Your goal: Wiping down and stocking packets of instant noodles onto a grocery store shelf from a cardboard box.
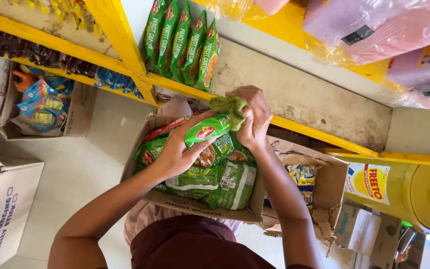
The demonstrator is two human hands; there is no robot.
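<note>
Left hand clamps a green noodle packet steady above the cardboard box, while the right hand, closed on a green cloth, presses against its end.

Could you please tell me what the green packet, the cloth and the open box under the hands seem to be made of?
Green packet: glossy plastic film, judging by its sheen and creases. Cloth: soft green fabric, looped like terry, bunched in the right hand. Box: matt brown corrugated cardboard, with torn, frayed flaps.
</note>
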